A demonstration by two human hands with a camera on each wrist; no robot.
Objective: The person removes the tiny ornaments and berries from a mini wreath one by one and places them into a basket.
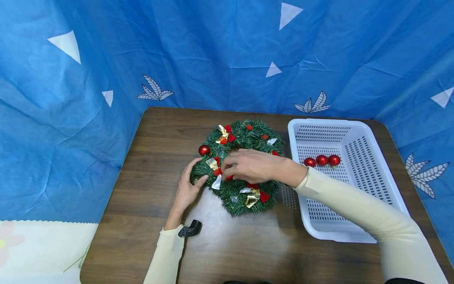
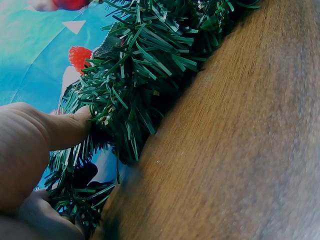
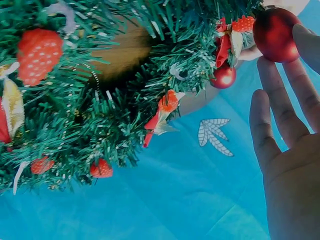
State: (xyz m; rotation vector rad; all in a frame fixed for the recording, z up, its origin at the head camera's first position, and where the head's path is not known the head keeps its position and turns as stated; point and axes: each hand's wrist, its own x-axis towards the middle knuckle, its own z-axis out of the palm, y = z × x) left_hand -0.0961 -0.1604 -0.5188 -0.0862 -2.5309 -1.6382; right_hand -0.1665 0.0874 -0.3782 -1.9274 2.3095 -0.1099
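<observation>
A green Christmas wreath (image 1: 244,138) lies on the table, trimmed with red and gold bows and red berries. My left hand (image 1: 189,188) grips its left edge, the thumb (image 2: 72,127) pressed into the green needles. Over the wreath's left part, my right hand (image 1: 253,165) pinches a red bauble (image 3: 275,35) between thumb and fingertips. Most of that bauble is hidden by the hand in the head view. Another red bauble (image 1: 204,150) hangs at the wreath's upper left edge, just above the left fingertips.
To the right of the wreath stands a white plastic basket (image 1: 354,232) with three red baubles (image 1: 322,160) in it. My right forearm reaches across the basket. A blue curtain (image 1: 227,55) hangs behind the brown wooden table (image 1: 134,189).
</observation>
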